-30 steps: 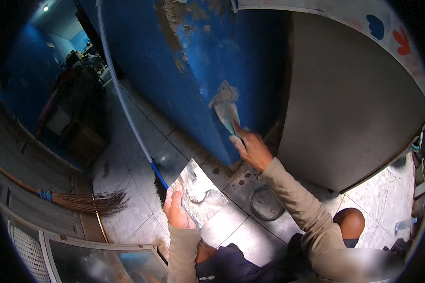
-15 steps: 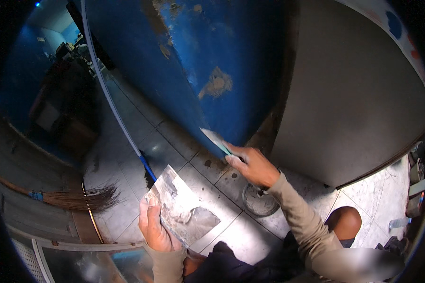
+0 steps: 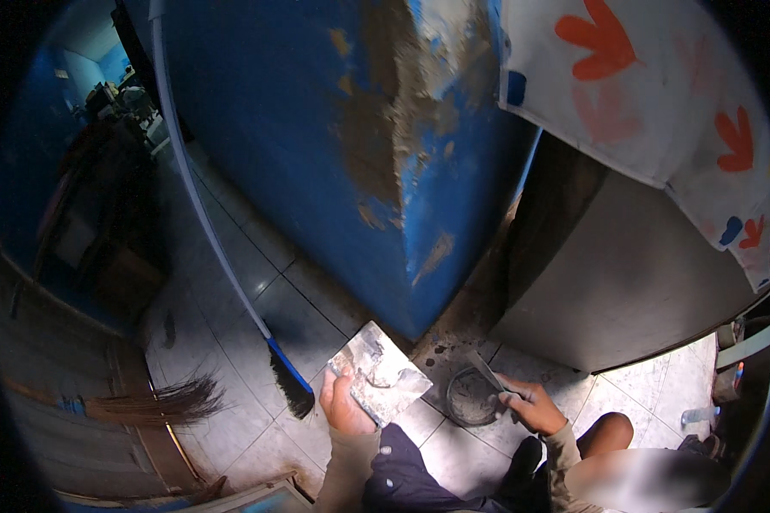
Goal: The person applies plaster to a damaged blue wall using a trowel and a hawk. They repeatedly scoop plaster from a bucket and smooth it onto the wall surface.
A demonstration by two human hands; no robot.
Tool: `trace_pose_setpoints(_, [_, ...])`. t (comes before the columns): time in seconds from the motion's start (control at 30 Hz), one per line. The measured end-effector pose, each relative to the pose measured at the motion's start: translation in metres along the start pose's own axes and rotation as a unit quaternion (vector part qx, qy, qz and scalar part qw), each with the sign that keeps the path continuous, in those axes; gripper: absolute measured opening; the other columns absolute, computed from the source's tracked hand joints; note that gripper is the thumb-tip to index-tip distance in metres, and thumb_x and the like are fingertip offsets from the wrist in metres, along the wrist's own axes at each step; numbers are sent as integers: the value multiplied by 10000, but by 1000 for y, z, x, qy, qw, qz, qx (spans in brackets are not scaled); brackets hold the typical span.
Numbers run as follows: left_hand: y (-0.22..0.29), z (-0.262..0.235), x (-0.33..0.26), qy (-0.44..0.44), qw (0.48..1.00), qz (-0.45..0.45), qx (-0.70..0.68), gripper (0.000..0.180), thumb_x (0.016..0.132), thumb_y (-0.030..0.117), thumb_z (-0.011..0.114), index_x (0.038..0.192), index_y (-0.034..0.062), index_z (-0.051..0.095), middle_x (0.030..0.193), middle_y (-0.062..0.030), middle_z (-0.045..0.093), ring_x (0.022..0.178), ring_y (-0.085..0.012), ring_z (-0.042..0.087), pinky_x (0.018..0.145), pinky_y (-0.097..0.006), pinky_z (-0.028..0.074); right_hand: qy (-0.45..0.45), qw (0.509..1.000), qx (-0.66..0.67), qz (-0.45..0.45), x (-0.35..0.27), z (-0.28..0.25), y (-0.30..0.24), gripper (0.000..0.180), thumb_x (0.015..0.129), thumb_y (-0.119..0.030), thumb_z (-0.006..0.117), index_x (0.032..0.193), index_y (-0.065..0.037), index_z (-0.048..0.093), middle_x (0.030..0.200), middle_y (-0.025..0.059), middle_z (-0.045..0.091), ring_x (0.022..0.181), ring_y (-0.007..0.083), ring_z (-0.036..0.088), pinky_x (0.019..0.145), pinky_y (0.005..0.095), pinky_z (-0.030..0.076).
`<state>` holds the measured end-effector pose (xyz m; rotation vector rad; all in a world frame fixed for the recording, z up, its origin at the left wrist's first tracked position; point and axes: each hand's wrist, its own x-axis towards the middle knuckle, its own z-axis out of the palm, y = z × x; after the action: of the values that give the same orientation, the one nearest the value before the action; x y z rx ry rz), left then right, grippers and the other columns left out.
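Note:
My left hand [image 3: 344,403] grips a flat square board [image 3: 383,370] smeared with grey plaster, held low over the tiled floor. My right hand [image 3: 532,403] holds a putty knife [image 3: 490,374] whose blade reaches into a small round container of grey plaster [image 3: 472,396] on the floor. Just above stands the corner of a blue wall [image 3: 385,171] with peeling paint and brown and white patches.
A blue broom with a white handle [image 3: 231,265] leans on the wall to the left. A straw broom [image 3: 158,402] lies on the floor. A grey appliance [image 3: 624,274] under a patterned white cloth [image 3: 659,85] stands right. My bent knee [image 3: 612,436] is below.
My right hand came down from the wall with the putty knife to the container on the floor. The board in my left hand shifted right and lower. The view tilted down.

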<state>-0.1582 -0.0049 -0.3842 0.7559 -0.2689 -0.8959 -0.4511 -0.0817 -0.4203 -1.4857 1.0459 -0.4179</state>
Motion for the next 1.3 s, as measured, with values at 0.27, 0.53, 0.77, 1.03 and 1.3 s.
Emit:
trace_pose_setpoints(0.27, [1, -11, 4, -36, 997, -31, -66, 332, 920, 83, 461, 1229, -28, 506, 1159, -159, 594, 1038, -263, 612, 929, -379, 499, 168, 979, 119, -11, -71, 27, -38, 321, 981, -332, 554, 957, -15, 598, 684, 21, 568, 507, 97, 523, 471, 241, 435])
trace_pose_setpoints(0.53, [-33, -21, -1, 57, 997, -15, -53, 326, 895, 95, 478, 1188, -44, 512, 1105, -173, 608, 982, -272, 633, 869, -391, 536, 474, 794, 296, -239, -110, 43, -60, 344, 975, -321, 544, 1067, 9, 512, 811, 79, 585, 583, 123, 547, 509, 261, 454])
trace_pose_setpoints(0.77, [-36, -26, -6, 116, 991, 65, -22, 330, 901, 112, 479, 1194, -33, 515, 1099, -168, 615, 953, -272, 646, 816, -389, 550, 462, 802, 307, -224, -91, 10, -51, 360, 973, -287, 533, 1168, 11, 477, 900, 91, 584, 658, 132, 556, 570, 269, 472])
trace_pose_setpoints(1.03, [-33, -2, -10, 108, 991, 83, -18, 301, 909, 157, 505, 1143, -31, 535, 1072, -148, 609, 956, -233, 618, 838, -342, 511, 450, 788, 330, -261, -73, -8, -68, 414, 972, -247, 520, 1282, 14, 436, 1002, 105, 582, 743, 142, 567, 641, 278, 493])
trace_pose_setpoints(1.3, [-38, -6, -10, 88, 991, 97, -40, 330, 882, 61, 440, 1195, -34, 484, 1149, -170, 587, 1027, -272, 612, 898, -385, 513, 292, 796, 334, -412, 0, 3, -119, 494, 970, -208, 507, 1396, 16, 396, 1104, 119, 581, 828, 153, 578, 712, 287, 513])
